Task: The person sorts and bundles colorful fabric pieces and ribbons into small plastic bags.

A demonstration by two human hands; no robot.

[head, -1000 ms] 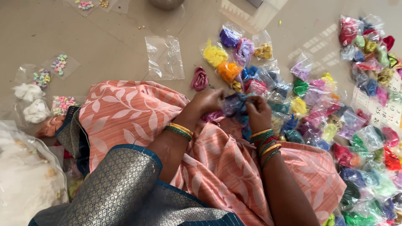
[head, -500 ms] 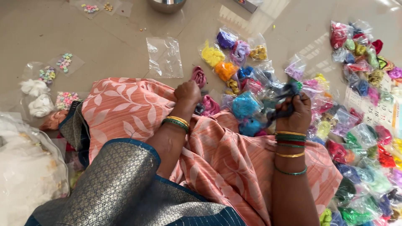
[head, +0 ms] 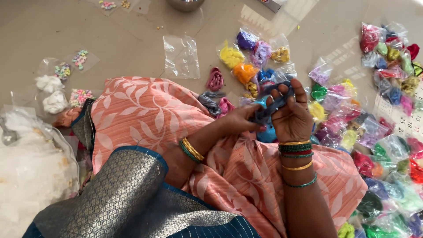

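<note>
Both of my hands are up over my lap, which is covered in peach leaf-patterned cloth point(head: 145, 117). My right hand point(head: 293, 117) is raised, palm toward me, with a dark blue-grey strip of fabric point(head: 274, 102) looped over its fingers. My left hand point(head: 240, 120) pinches the lower end of the same strip. Bangles sit on both wrists. Just below the hands lies a bright blue bundle point(head: 267, 134) of fabric.
Several small clear bags of coloured fabric point(head: 379, 132) spread over the floor to the right and ahead. An empty clear bag point(head: 180, 55) lies ahead. Bags of beads point(head: 79, 59) and white bundles point(head: 48, 83) lie at the left, beside a large white bag point(head: 26, 172).
My right hand has lifted and turned up with the dark strip over its fingers. My left hand came across from the left and took the strip's lower end.
</note>
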